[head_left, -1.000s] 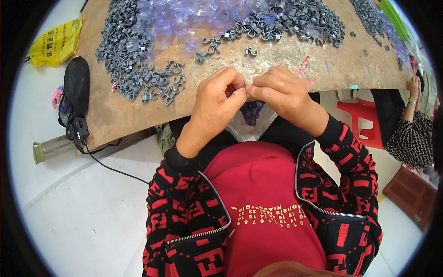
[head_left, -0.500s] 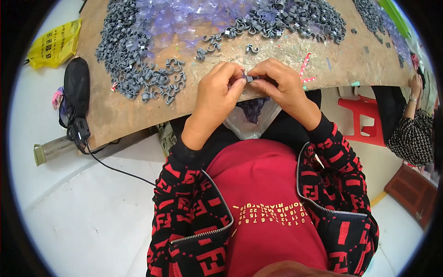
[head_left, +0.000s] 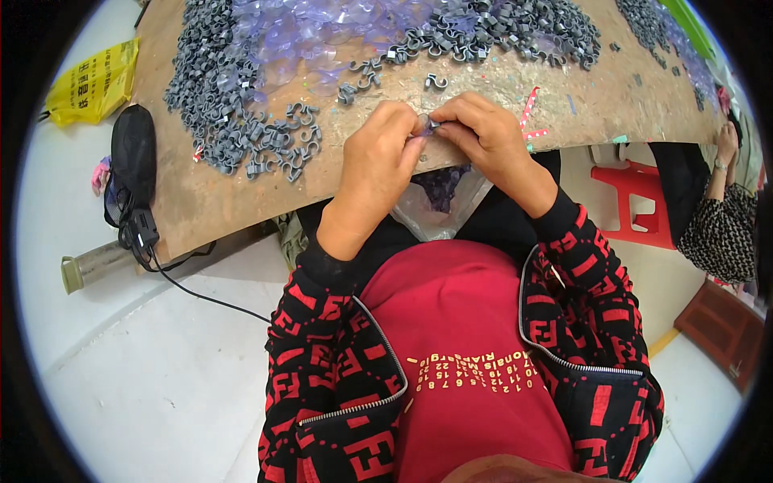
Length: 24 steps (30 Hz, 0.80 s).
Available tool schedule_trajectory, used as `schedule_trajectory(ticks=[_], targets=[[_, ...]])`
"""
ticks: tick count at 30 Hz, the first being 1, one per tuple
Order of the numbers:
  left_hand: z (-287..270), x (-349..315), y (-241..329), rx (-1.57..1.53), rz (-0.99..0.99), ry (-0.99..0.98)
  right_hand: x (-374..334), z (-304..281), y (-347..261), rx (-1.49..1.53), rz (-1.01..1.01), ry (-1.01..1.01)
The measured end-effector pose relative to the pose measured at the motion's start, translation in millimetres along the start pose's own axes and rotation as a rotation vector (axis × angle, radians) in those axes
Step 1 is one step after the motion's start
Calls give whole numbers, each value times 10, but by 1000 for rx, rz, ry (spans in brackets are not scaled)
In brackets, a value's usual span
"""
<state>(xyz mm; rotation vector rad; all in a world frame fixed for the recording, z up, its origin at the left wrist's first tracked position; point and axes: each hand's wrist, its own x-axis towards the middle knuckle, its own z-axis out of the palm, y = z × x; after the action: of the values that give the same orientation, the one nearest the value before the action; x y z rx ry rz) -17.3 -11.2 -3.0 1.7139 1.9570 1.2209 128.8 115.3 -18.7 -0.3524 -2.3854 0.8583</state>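
My left hand (head_left: 382,149) is closed near the table's front edge, pinching a clear purplish suction cup (head_left: 423,122). Against it, my right hand (head_left: 487,137) grips a small grey plastic clip (head_left: 435,126) between thumb and forefinger. The two pieces touch, though the fingertips hide most of the join. Just beyond my hands lies a single loose grey clip (head_left: 436,81). Below the table edge, over my lap, hangs an open clear plastic bag (head_left: 435,231) with dark purple-grey pieces (head_left: 440,187) inside.
Grey clips (head_left: 266,137) are heaped at left, more (head_left: 515,32) at the back, around a pile of clear suction cups (head_left: 322,32). A red dotted strip (head_left: 529,109) lies at right. A black corded case (head_left: 134,153) hangs left. Beyond a red stool (head_left: 636,197), another person's hand (head_left: 727,145) rests.
My hands have shifted slightly up and left, and the pieces between my fingertips have turned, so the clear cup shows more. The piles are unchanged.
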Motion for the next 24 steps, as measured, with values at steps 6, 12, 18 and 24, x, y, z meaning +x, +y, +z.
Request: schedule_trajectory(ticks=[6,12,18,24], targets=[[59,-12,-108,90,202,96,-14,9,37,-4,-37,30],[-15,4,3,-22,26,-5,-1,6,53,-34,-85,20],[-18,53,-17,38,155,33,-6,-9,37,23,-35,31],[-132,108,-9,273,364,36,-15,-1,80,42,-15,35]])
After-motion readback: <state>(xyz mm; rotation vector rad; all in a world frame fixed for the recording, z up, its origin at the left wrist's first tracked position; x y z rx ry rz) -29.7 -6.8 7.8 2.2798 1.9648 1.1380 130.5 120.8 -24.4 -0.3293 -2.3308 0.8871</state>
